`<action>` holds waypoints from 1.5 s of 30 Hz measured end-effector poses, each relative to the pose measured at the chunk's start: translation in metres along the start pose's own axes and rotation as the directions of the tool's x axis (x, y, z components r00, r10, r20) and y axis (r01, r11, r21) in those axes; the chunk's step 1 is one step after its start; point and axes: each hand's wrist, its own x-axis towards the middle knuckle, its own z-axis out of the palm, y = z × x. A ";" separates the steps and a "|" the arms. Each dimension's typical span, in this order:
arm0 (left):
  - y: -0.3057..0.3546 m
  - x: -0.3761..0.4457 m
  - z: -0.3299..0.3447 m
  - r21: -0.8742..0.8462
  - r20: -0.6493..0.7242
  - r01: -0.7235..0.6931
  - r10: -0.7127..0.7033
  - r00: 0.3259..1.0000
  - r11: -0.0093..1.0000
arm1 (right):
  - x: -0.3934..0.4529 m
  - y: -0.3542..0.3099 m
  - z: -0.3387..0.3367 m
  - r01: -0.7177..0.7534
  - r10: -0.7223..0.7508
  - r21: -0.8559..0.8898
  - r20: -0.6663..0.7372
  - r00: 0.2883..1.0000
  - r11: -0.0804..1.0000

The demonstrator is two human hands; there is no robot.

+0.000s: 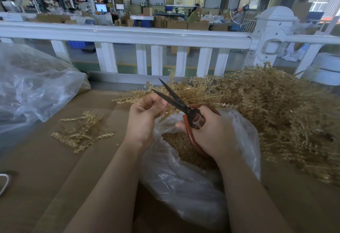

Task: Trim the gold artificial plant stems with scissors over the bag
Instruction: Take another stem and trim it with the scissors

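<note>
Two hands work over the bag (pixel 193 181), head view. Left hand (pixel 142 117) pinches a gold stem (pixel 127 100), fingers curled round it. Right hand (pixel 211 131) grips the red-handled scissors (pixel 181 104), blades apart, tips pointing up and away just beside the left fingers. Bag sits open under both hands, gold clippings inside. Big gold stem pile (pixel 276 107) to the right of the right hand. Small bunch of cut stems (pixel 82 131) left of the left hand on the bench (pixel 46 168). White railing (pixel 128 35) beyond.
</note>
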 end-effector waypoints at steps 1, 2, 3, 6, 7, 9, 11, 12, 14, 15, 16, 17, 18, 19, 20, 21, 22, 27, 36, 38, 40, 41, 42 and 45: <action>0.000 0.000 0.000 0.013 0.006 -0.009 0.009 1.000 1.000 | 0.000 0.000 0.000 0.005 -0.006 -0.009 -0.002 1.000 1.000; -0.001 0.000 0.000 0.025 0.006 -0.018 0.018 1.000 1.000 | 0.000 0.000 -0.001 0.012 -0.012 -0.020 -0.006 1.000 1.000; -0.001 0.001 -0.001 0.040 0.001 -0.029 0.029 1.000 0.999 | 0.000 0.000 -0.001 0.016 -0.016 -0.031 -0.009 1.000 0.999; -0.003 0.001 -0.002 0.060 -0.033 -0.059 0.061 0.998 0.996 | 0.001 0.000 -0.001 0.007 -0.008 -0.052 -0.013 1.000 0.999; -0.003 0.001 -0.002 0.063 -0.039 -0.062 0.064 0.997 0.996 | 0.001 0.000 0.000 0.007 -0.008 -0.058 -0.018 1.000 0.998; -0.002 0.000 -0.001 0.059 -0.045 -0.063 0.066 0.997 0.996 | 0.002 0.001 0.001 0.015 -0.017 -0.068 -0.029 0.999 0.998; -0.001 0.000 -0.001 0.051 -0.049 -0.065 0.068 0.997 0.997 | 0.002 0.001 0.001 0.014 -0.017 -0.078 -0.029 0.999 0.997; -0.001 -0.001 0.000 0.045 -0.051 -0.066 0.068 0.996 0.997 | 0.001 0.001 0.001 0.013 -0.016 -0.085 -0.032 0.999 0.996; 0.001 -0.002 0.000 0.034 -0.055 -0.064 0.066 0.996 0.997 | 0.000 0.001 0.001 0.021 -0.027 -0.100 -0.054 0.998 0.995; 0.002 -0.002 0.000 0.034 -0.061 -0.061 0.063 0.996 0.998 | 0.000 0.001 0.002 0.024 -0.031 -0.109 -0.066 0.997 0.994; 0.002 -0.002 0.000 0.036 -0.069 -0.054 0.057 0.996 0.998 | 0.000 0.000 0.002 0.023 -0.032 -0.118 -0.071 0.997 0.993; 0.002 -0.002 0.000 0.037 -0.079 -0.046 0.048 0.996 0.998 | -0.001 0.000 0.002 0.020 -0.030 -0.130 -0.070 0.997 0.991; 0.002 -0.002 0.000 0.035 -0.088 -0.036 0.039 0.995 0.999 | -0.001 0.001 0.002 0.019 -0.029 -0.142 -0.069 0.997 0.990; 0.002 -0.002 0.000 0.032 -0.096 -0.026 0.029 0.995 0.999 | -0.001 0.001 0.002 0.021 -0.032 -0.156 -0.072 0.997 0.987; 0.002 -0.002 0.000 0.032 -0.101 -0.020 0.024 0.995 0.999 | -0.001 0.001 0.002 0.026 -0.040 -0.171 -0.081 0.996 0.985; 0.002 -0.002 0.000 0.035 -0.103 -0.016 0.020 0.994 0.999 | 0.000 0.001 0.002 0.031 -0.048 -0.183 -0.091 0.995 0.983; 0.003 -0.002 0.000 0.037 -0.103 -0.013 0.016 0.995 0.999 | 0.000 0.001 0.003 0.035 -0.055 -0.192 -0.097 0.994 0.981; 0.004 -0.002 0.000 0.018 -0.119 0.010 -0.008 0.993 1.000 | 0.000 -0.002 0.002 0.028 -0.045 -0.163 -0.100 0.994 0.986; 0.007 0.000 -0.001 -0.112 -0.103 0.051 -0.063 0.993 0.992 | -0.001 -0.002 0.003 0.057 -0.080 -0.157 -0.145 0.986 0.986; 0.008 0.000 -0.003 -0.194 -0.115 0.055 -0.079 0.990 0.979 | 0.000 -0.001 0.003 0.066 -0.086 -0.139 -0.142 0.986 0.988; 0.009 0.001 -0.005 -0.219 -0.105 0.064 -0.089 0.991 0.974 | 0.001 0.001 0.004 0.079 -0.094 -0.122 -0.127 0.987 0.989; 0.009 0.001 -0.005 -0.224 -0.097 0.071 -0.095 0.991 0.972 | 0.001 0.002 0.004 0.082 -0.097 -0.114 -0.124 0.988 0.990; 0.008 0.001 -0.005 -0.222 -0.093 0.076 -0.099 0.991 0.972 | 0.001 0.002 0.004 0.083 -0.097 -0.110 -0.125 0.987 0.990; 0.009 0.000 -0.004 -0.209 -0.107 0.089 -0.113 0.988 0.974 | 0.001 0.002 0.005 0.085 -0.099 -0.109 -0.129 0.987 0.990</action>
